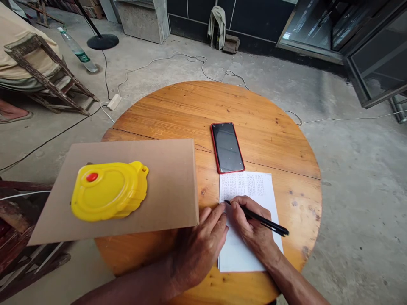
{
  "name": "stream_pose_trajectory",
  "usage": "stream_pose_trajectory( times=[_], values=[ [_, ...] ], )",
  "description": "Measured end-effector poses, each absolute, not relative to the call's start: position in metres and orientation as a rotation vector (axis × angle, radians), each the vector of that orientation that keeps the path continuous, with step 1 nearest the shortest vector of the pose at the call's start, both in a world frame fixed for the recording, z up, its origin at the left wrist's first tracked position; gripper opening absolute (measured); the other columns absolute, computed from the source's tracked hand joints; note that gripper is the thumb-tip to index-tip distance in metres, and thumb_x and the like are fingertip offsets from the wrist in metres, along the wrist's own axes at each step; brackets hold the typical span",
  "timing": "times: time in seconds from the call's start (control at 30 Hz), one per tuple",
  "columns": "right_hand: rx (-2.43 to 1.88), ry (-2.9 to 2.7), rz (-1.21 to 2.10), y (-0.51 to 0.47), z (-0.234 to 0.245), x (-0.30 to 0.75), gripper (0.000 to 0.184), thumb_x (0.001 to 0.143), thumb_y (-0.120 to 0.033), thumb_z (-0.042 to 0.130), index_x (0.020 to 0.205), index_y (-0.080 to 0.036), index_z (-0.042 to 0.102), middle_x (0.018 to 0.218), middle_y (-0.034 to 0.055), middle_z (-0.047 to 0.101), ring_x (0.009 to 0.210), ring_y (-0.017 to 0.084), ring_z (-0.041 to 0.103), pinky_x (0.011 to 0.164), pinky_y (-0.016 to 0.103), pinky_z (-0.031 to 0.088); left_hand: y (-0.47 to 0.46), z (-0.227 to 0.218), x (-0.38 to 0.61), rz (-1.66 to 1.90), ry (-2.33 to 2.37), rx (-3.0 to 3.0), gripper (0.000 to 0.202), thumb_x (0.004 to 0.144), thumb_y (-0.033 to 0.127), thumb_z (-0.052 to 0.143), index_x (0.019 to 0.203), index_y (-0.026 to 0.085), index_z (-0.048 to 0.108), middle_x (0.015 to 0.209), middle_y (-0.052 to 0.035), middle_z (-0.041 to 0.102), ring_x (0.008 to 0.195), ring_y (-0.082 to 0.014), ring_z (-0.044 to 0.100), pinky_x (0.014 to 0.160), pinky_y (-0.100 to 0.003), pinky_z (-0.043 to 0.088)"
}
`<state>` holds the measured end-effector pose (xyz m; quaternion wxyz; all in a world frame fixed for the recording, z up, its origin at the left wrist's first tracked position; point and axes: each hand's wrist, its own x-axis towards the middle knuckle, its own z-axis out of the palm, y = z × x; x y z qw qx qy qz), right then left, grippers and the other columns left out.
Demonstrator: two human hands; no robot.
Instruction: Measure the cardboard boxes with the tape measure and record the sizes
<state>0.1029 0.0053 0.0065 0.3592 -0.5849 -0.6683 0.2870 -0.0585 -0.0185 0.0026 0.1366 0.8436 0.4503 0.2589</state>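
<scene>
My right hand grips a black pen, its tip on a white sheet of paper. Several rows of small handwriting fill the upper part of the sheet. My left hand lies with its fingers stretched out over the paper's left edge, holding nothing. A phone in a red case, its screen dark, lies at the top edge of the paper. Left of my left hand is a cardboard box, and on it rests a yellow plastic case with a red button.
All this is on a round wooden table. Beyond it, cables, a power strip and a plastic bottle lie on the concrete floor. At the left, a person sits on a wooden chair. A stand base is behind.
</scene>
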Motion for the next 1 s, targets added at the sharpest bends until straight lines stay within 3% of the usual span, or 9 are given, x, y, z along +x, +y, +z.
stream_pose_trajectory(
  times=[1.0],
  values=[
    [-1.533,-1.642,0.75,0.0039,0.0059,0.1043,0.018,0.095,-0.022,0.052,0.081,-0.019,0.062,0.068,-0.002,0.06,0.058,0.011,0.054,0.055,0.022,0.042,-0.0184,0.0011,-0.059,0.677,1.288,2.449,0.03,0.09,0.01,0.057,0.119,0.011,0.062,0.127,-0.0081,0.066,0.091,-0.0236,0.061,0.078,-0.04,0.055]
  ],
)
